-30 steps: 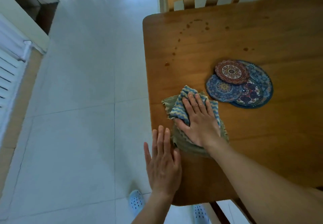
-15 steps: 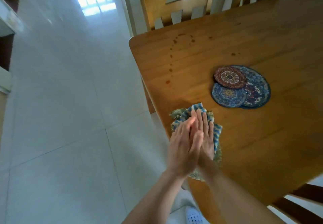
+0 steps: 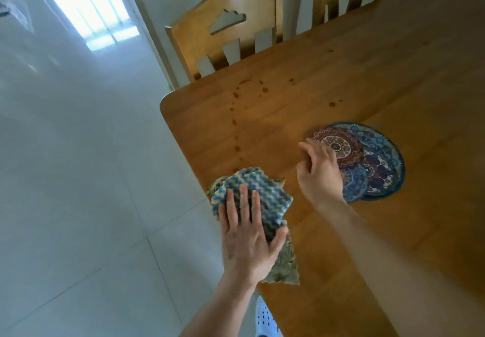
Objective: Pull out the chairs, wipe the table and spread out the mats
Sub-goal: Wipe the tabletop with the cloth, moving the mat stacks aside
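Both hands [image 3: 248,239] near table [image 3: 393,231] edge

We see the blue-and-white zigzag cloth [image 3: 252,200] lying at the near left edge of the wooden table [image 3: 393,231], under the left hand [image 3: 249,237]. To its right lie the round patterned mats [image 3: 367,160], overlapping in a pile, with the right hand [image 3: 319,171] at their left edge. Brown droplet stains [image 3: 237,121] lie behind the cloth. Two wooden slat-backed chairs [image 3: 228,32] stand behind the table's far edge.
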`<action>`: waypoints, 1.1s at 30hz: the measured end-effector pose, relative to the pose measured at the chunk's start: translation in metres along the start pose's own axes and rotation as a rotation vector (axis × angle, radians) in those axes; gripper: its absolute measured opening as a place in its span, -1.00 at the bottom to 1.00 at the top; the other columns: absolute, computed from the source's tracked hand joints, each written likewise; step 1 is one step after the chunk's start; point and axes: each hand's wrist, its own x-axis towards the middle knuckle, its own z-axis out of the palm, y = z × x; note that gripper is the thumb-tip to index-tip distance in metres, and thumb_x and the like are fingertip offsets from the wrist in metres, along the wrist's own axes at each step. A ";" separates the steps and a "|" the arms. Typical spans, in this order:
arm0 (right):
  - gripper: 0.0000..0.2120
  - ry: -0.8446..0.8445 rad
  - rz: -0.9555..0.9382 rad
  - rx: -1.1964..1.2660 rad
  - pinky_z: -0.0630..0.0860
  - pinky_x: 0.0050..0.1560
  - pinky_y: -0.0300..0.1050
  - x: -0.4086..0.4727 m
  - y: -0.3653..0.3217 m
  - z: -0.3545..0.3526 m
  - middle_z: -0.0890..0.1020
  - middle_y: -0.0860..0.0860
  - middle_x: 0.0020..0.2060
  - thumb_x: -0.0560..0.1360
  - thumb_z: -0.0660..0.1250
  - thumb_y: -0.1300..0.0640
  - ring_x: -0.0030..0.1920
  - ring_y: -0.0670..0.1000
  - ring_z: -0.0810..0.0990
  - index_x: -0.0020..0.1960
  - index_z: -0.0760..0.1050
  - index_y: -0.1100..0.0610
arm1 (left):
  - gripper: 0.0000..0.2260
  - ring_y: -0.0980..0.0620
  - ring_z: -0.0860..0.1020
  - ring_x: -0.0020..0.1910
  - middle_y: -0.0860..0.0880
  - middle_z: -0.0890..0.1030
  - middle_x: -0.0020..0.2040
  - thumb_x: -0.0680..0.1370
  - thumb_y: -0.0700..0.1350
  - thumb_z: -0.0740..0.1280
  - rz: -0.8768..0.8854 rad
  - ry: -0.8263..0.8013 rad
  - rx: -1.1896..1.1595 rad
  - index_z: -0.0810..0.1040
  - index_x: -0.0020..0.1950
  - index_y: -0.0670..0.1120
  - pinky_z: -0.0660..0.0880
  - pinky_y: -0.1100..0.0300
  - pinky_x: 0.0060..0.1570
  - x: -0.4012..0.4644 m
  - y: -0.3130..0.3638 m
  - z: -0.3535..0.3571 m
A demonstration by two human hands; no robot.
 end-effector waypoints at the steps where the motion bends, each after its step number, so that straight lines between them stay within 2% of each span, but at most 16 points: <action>1: -0.57 -0.066 -0.015 -0.110 0.15 0.49 0.02 0.010 0.003 0.007 0.26 -0.04 0.51 0.61 0.11 0.15 0.54 -0.02 0.06 0.48 0.31 0.07 | -0.20 -0.25 0.02 0.57 -0.18 0.12 0.59 0.54 0.41 -0.07 -0.027 0.018 0.042 0.16 0.57 -0.14 -0.05 -0.20 0.49 0.012 -0.015 0.000; 3: -0.51 -0.155 -0.022 -0.300 -0.09 0.55 -0.01 0.024 0.011 0.025 0.07 0.00 0.58 0.64 0.02 0.05 0.57 -0.01 -0.10 0.56 0.12 0.08 | -0.20 -0.25 0.00 0.57 -0.20 0.12 0.58 0.55 0.40 -0.14 -0.077 0.003 0.099 0.15 0.57 -0.15 -0.07 -0.19 0.50 0.038 -0.040 -0.007; 5: -0.46 -0.128 -0.041 -0.441 -0.21 0.54 -0.01 0.023 0.020 0.042 0.04 0.05 0.59 0.64 -0.13 -0.02 0.58 0.03 -0.12 0.58 0.05 0.12 | -0.20 -0.22 -0.08 0.58 -0.20 0.05 0.59 0.55 0.39 -0.27 -0.118 -0.016 0.122 0.08 0.58 -0.14 -0.15 -0.13 0.53 0.064 -0.062 -0.015; 8: -0.38 -0.050 -0.081 -0.527 -0.21 0.53 0.02 0.018 0.026 0.054 0.11 0.11 0.57 0.59 -0.24 -0.04 0.58 0.09 -0.03 0.57 0.10 0.18 | -0.23 -0.08 -0.27 0.57 -0.12 -0.20 0.61 0.52 0.31 -0.43 -0.240 -0.045 0.101 -0.14 0.61 -0.09 -0.30 -0.02 0.52 0.111 -0.095 -0.024; 10: -0.39 -0.035 -0.076 -0.562 -0.17 0.53 0.05 0.019 0.028 0.056 0.13 0.12 0.56 0.60 -0.22 -0.03 0.58 0.11 -0.01 0.57 0.12 0.19 | -0.33 -0.04 -0.30 0.57 -0.11 -0.25 0.60 0.59 0.24 -0.34 -0.305 -0.062 0.107 -0.19 0.61 -0.10 -0.30 0.00 0.52 0.146 -0.107 -0.029; 12: -0.41 -0.025 -0.076 -0.570 -0.12 0.53 0.07 0.019 0.025 0.056 0.16 0.13 0.55 0.61 -0.18 -0.02 0.57 0.11 0.03 0.55 0.16 0.20 | -0.38 -0.05 -0.27 0.57 -0.12 -0.22 0.61 0.64 0.19 -0.25 -0.305 -0.062 0.105 -0.17 0.61 -0.12 -0.26 -0.01 0.53 0.176 -0.105 -0.032; 14: -0.42 -0.021 -0.076 -0.580 -0.11 0.53 0.07 0.018 0.023 0.056 0.18 0.12 0.55 0.61 -0.16 -0.01 0.57 0.11 0.05 0.54 0.18 0.20 | -0.38 -0.07 -0.24 0.58 -0.13 -0.19 0.61 0.63 0.19 -0.26 -0.221 -0.068 0.090 -0.16 0.61 -0.11 -0.25 -0.03 0.53 0.196 -0.087 -0.029; 16: -0.44 -0.005 -0.072 -0.563 -0.08 0.52 0.06 0.018 0.022 0.054 0.23 0.12 0.53 0.61 -0.12 0.00 0.56 0.11 0.09 0.53 0.23 0.19 | -0.35 -0.08 -0.20 0.59 -0.12 -0.15 0.62 0.60 0.22 -0.26 -0.061 -0.057 0.075 -0.12 0.61 -0.09 -0.23 -0.03 0.54 0.198 -0.057 -0.024; 20: -0.45 0.010 -0.076 -0.532 -0.02 0.51 0.05 0.018 0.019 0.051 0.29 0.12 0.51 0.60 -0.08 0.01 0.54 0.11 0.17 0.50 0.29 0.21 | -0.41 -0.01 -0.16 0.59 -0.02 -0.08 0.62 0.63 0.24 -0.15 0.247 -0.057 0.016 0.01 0.62 0.01 -0.12 -0.03 0.55 0.157 -0.015 -0.016; 23: -0.45 0.019 -0.090 -0.503 -0.02 0.51 0.02 0.018 0.020 0.048 0.29 0.11 0.51 0.60 -0.07 0.02 0.53 0.09 0.17 0.50 0.30 0.21 | -0.43 0.01 -0.15 0.59 0.02 -0.05 0.62 0.64 0.26 -0.08 0.414 -0.100 0.023 0.10 0.60 0.05 -0.06 -0.06 0.54 0.121 -0.033 -0.017; 25: -0.46 0.025 -0.082 -0.495 -0.04 0.53 0.00 0.017 0.020 0.048 0.27 0.09 0.52 0.61 -0.07 0.00 0.54 0.06 0.15 0.50 0.29 0.19 | -0.43 -0.02 -0.09 0.60 0.01 0.01 0.62 0.63 0.28 -0.05 0.456 -0.121 0.031 0.16 0.59 0.06 0.00 -0.09 0.53 0.115 -0.064 -0.021; 28: -0.48 0.027 -0.060 -0.484 -0.05 0.54 0.00 0.017 0.018 0.049 0.24 0.05 0.53 0.63 -0.05 -0.02 0.56 0.03 0.10 0.52 0.27 0.15 | -0.41 -0.06 -0.08 0.60 -0.01 0.00 0.62 0.61 0.29 -0.09 0.358 -0.085 0.076 0.13 0.60 0.07 0.01 -0.10 0.52 0.149 -0.118 -0.030; 31: -0.48 0.027 -0.045 -0.488 -0.05 0.54 0.01 0.018 0.017 0.050 0.23 0.04 0.54 0.62 -0.03 -0.01 0.56 0.02 0.08 0.52 0.25 0.14 | -0.35 -0.09 -0.07 0.60 -0.05 -0.01 0.62 0.58 0.30 -0.16 0.154 -0.059 0.119 0.10 0.61 0.04 -0.05 -0.08 0.53 0.215 -0.158 -0.040; 33: -0.48 0.027 -0.037 -0.493 -0.06 0.55 0.00 0.017 0.018 0.051 0.22 0.04 0.54 0.62 -0.03 -0.01 0.56 0.02 0.07 0.53 0.25 0.13 | -0.28 -0.15 -0.07 0.59 -0.12 -0.02 0.62 0.54 0.30 -0.22 0.008 -0.072 0.134 0.07 0.61 -0.03 -0.07 -0.11 0.53 0.253 -0.158 -0.043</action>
